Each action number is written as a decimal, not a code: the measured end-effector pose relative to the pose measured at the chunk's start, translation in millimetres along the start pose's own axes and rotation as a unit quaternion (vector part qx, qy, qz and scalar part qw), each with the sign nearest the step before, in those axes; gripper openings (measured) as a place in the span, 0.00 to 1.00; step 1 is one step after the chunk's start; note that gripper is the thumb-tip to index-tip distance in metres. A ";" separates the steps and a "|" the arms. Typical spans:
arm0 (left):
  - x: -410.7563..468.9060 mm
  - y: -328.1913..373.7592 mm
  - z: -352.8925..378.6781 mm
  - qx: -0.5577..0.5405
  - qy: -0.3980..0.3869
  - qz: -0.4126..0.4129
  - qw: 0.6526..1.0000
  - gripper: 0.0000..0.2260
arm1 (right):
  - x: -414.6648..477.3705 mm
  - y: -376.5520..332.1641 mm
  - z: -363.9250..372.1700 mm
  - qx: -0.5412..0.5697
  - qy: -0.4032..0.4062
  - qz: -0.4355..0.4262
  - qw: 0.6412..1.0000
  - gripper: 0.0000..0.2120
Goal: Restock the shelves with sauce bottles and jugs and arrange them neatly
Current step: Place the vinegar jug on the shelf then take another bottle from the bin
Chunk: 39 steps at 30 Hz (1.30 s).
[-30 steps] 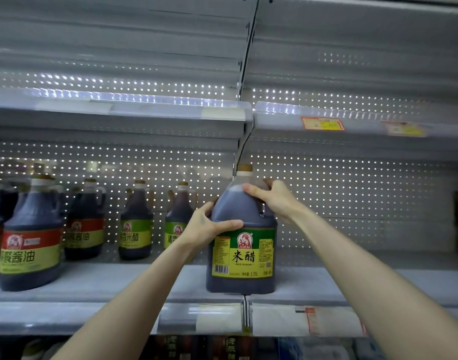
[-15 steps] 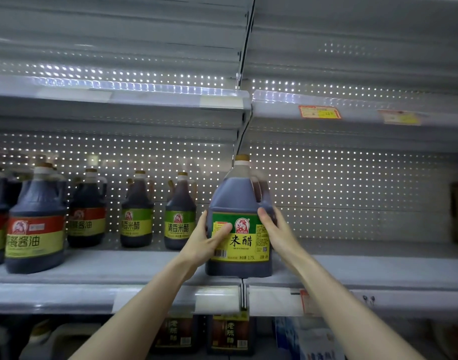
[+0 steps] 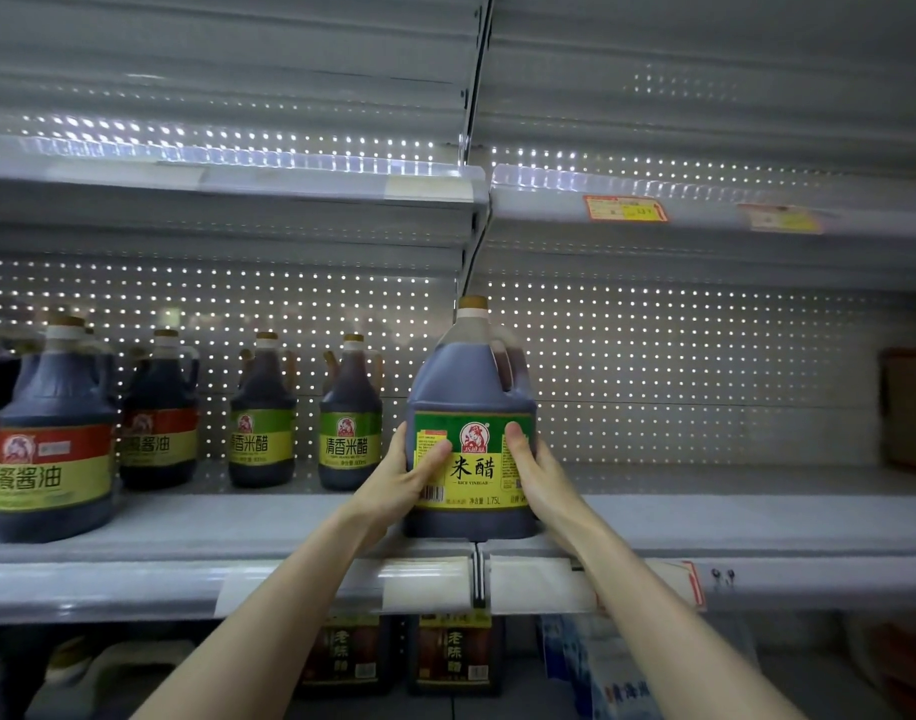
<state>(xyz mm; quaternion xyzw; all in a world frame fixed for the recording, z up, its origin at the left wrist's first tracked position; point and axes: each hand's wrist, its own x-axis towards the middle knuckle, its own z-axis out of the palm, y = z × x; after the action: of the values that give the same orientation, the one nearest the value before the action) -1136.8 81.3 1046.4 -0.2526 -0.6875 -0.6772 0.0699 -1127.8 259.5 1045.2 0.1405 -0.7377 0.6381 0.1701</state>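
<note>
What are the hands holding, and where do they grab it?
The rice vinegar jug: the left hand and right hand grip its lower sides, thumbs on the label.

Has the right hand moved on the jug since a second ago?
Yes. The right hand slid down the rice vinegar jug, from the handle near the cap to the label's right edge, nearer the shelf.
</note>
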 end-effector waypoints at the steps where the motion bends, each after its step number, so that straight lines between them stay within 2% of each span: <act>1: 0.5 -0.9 -0.3 0.000 -0.001 0.001 1.000 0.16 | -1.2 -0.7 0.2 0.001 0.001 -0.001 1.000 0.23; 6: 2.7 -4.3 -1.5 -0.002 -0.005 0.013 1.000 0.18 | -3.7 -3.9 0.7 -0.013 0.017 -0.013 1.000 0.17; 15: 3.5 -5.1 3.0 0.007 -0.003 0.024 1.000 0.19 | 4.1 4.8 -3.5 0.000 0.009 -0.003 1.000 0.31; 25: 3.2 -5.1 1.9 0.012 -0.006 0.022 1.000 0.16 | 2.7 3.6 -2.9 0.014 0.006 -0.002 1.000 0.28; 32: 2.7 -2.7 3.8 0.017 0.000 0.023 1.000 0.16 | 3.6 3.0 -4.5 0.030 0.002 -0.001 1.000 0.21; 36: 2.5 -3.1 5.2 0.020 0.002 0.025 0.999 0.18 | 5.2 5.0 -4.8 0.038 -0.003 -0.002 0.999 0.29; 39: 2.6 -2.9 3.7 0.018 0.000 0.021 1.000 0.17 | 6.1 4.8 -4.2 0.036 -0.003 -0.004 0.999 0.29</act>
<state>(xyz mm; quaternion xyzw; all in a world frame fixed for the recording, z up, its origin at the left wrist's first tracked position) -1139.3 85.7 1044.6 -0.2652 -0.6939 -0.6635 0.0886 -1135.1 264.4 1044.2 0.1513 -0.7139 0.6635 0.1648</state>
